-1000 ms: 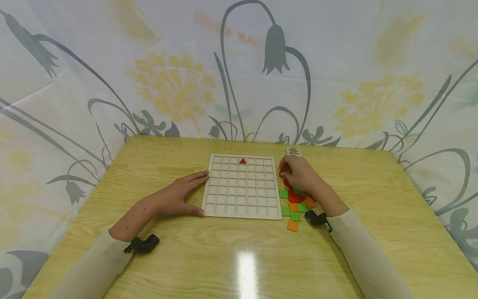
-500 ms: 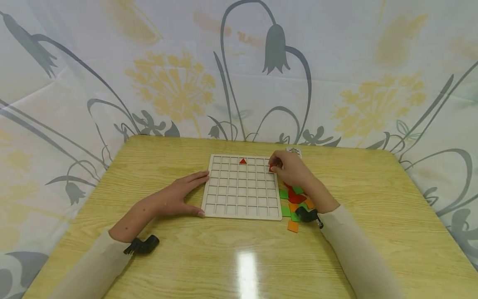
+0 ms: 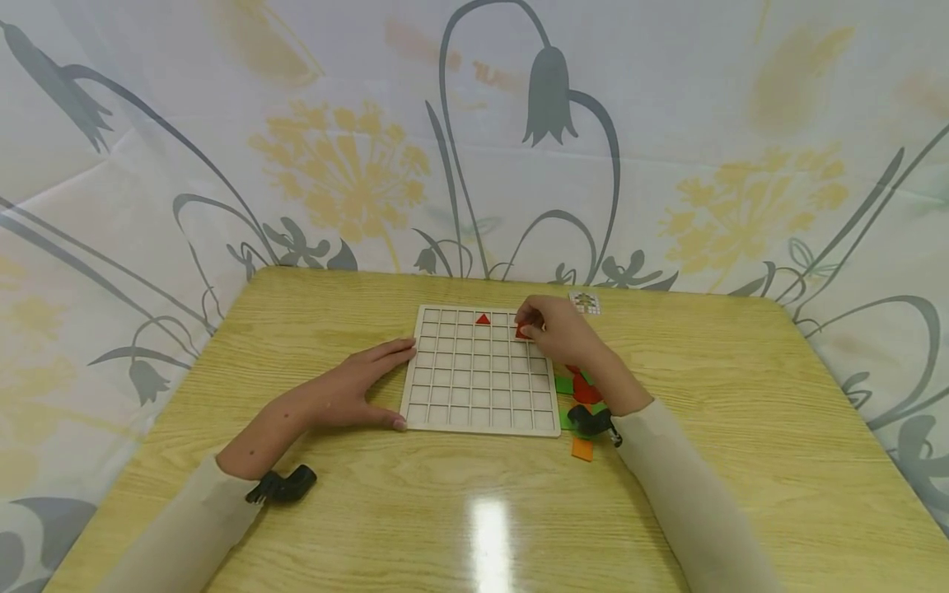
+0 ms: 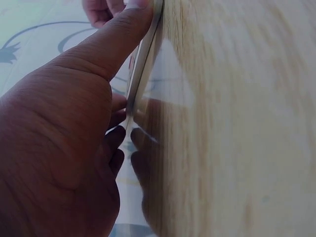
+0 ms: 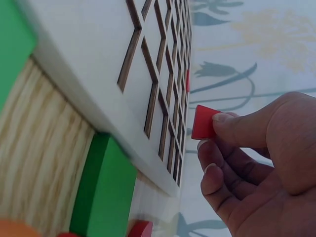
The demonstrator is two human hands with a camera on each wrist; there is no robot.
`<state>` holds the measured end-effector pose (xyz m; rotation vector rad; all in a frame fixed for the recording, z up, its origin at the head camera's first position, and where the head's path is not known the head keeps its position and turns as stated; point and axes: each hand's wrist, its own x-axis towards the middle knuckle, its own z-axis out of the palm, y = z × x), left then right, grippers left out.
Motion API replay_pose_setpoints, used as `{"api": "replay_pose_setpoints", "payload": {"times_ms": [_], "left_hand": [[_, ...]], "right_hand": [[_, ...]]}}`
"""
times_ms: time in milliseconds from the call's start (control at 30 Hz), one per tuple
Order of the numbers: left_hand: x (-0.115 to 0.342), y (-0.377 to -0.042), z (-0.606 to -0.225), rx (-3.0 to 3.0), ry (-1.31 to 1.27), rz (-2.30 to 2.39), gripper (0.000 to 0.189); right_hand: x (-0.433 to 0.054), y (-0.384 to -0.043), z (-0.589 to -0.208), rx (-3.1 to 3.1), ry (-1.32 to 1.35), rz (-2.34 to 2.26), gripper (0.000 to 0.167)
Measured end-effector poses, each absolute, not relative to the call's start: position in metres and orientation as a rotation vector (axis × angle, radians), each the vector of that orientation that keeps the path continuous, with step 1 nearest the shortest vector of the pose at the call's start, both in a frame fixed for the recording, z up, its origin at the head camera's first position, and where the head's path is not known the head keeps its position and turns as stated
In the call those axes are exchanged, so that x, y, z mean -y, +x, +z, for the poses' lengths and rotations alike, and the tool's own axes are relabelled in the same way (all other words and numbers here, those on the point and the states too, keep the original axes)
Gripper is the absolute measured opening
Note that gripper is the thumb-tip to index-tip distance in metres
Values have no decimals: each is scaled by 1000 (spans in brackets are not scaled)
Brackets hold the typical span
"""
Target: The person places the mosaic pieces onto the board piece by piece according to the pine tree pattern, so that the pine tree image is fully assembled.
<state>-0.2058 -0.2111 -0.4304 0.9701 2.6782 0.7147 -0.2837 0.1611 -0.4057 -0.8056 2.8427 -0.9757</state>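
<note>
A pale wooden grid board (image 3: 479, 416) lies on the table. In its far row sits a small red triangle (image 3: 483, 319). My left hand (image 3: 344, 394) rests at the board's left edge, fingers fairly straight and spread from the thumb, with fingertips and thumb right at the side. Between thumb and fingers my right hand (image 3: 565, 331) pinches a small red tile (image 5: 203, 123). It holds this tile over the far right part of the board, to the right of the triangle. In the right wrist view the tile is tilted, and thumb and fingers cover one end.
Beside the board's right edge lies a loose pile with green tiles (image 3: 564, 385), red pieces (image 3: 584, 390) and an orange tile (image 3: 582, 449), partly hidden under my right wrist. A small patterned card (image 3: 587, 303) lies behind the right hand. A patterned cloth (image 3: 356, 123) hangs behind the table.
My right hand has moved left from beside the board to over its far right part, bringing the red tile. The left hand has stayed where it was.
</note>
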Motion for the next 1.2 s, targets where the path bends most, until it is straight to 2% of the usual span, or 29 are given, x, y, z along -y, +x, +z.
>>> {"api": "replay_pose_setpoints", "payload": {"times_ms": [1200], "left_hand": [[211,-208,-430,-2669,1009,712,110]], "right_hand": [[-125,-296,-413,-2804,-665,-976,13]]}}
